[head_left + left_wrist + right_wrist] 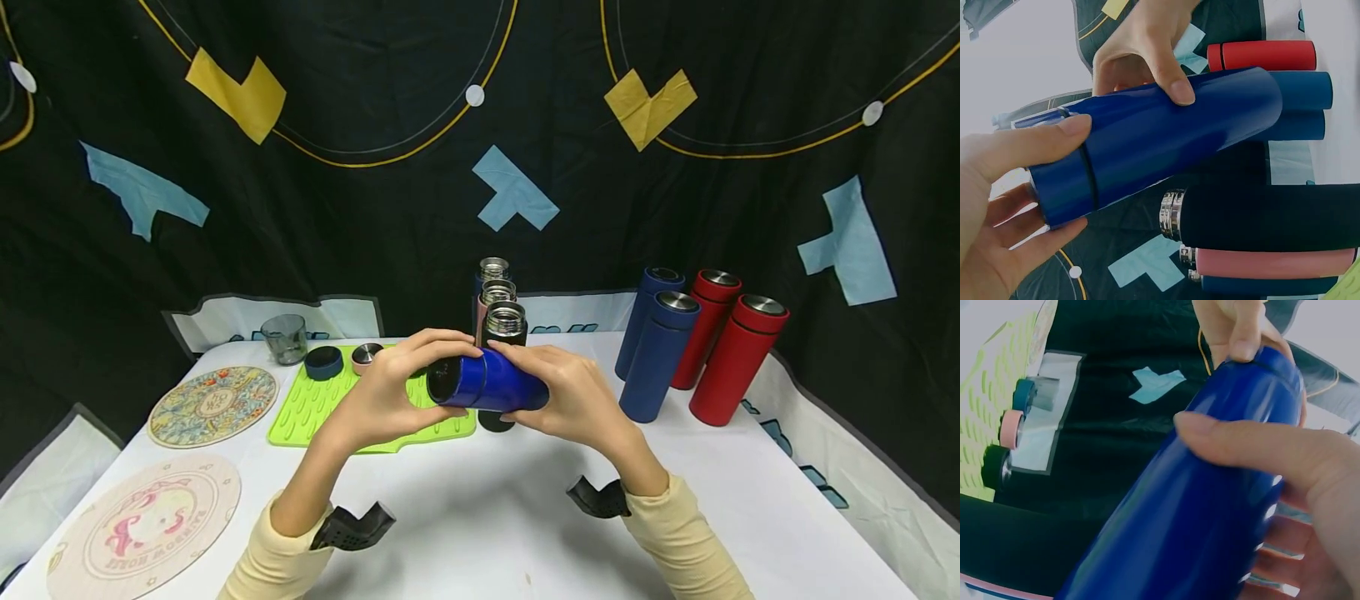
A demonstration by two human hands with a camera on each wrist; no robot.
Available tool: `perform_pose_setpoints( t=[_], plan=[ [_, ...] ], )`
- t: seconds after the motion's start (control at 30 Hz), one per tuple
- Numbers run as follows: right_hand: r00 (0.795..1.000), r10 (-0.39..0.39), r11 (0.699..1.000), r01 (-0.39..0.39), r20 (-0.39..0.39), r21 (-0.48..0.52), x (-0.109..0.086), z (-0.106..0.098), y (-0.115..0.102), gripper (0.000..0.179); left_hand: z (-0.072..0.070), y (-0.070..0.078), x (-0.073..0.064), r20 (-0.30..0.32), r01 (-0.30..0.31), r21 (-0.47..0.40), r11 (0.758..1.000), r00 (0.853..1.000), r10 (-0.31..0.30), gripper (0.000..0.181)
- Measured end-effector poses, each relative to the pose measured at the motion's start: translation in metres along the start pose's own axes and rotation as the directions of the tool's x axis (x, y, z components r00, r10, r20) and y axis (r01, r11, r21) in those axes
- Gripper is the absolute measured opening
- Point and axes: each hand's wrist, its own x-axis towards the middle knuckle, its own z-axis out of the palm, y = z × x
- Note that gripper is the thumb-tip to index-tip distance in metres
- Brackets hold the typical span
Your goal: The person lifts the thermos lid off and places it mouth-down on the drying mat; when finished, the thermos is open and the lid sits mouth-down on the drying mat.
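A glossy blue thermos bottle is held tilted in the air between both hands, its capped end toward the left. My left hand grips the cap, thumb near the dark seam. Around the bottle's body curls my right hand. Just behind it stand an uncapped black bottle, an uncapped pink bottle and an uncapped dark blue bottle in a row. Beyond my left hand, a dark blue cap, a pink cap and a black cap sit on a green mat.
Two capped blue bottles and two capped red bottles stand at the right. A glass is at the back left. Left of the mat lie a patterned round placemat and a pink round placemat.
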Motion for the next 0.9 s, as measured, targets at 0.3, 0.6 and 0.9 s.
perform_pose_setpoints(
  t=[0.3,0.6,0.9],
  plan=[
    [0.999,-0.049,0.924,0.041,0.012,0.381,0.002,0.002,0.018,0.079,-0.005,-0.004,0.0,-0.052,-0.046,-0.023,0.999,0.998,0.045,0.07],
    [0.999,-0.047,0.961,0.045,0.001,0.274,0.0,0.002,0.019,0.076,0.001,-0.013,-0.002,-0.04,0.037,-0.048,0.998,0.998,-0.039,0.07],
    [0.996,-0.082,0.985,0.088,-0.046,0.148,0.0,0.001,0.01,0.08,-0.001,-0.016,-0.004,-0.095,0.04,-0.05,0.998,0.994,-0.045,0.07]
  ],
)
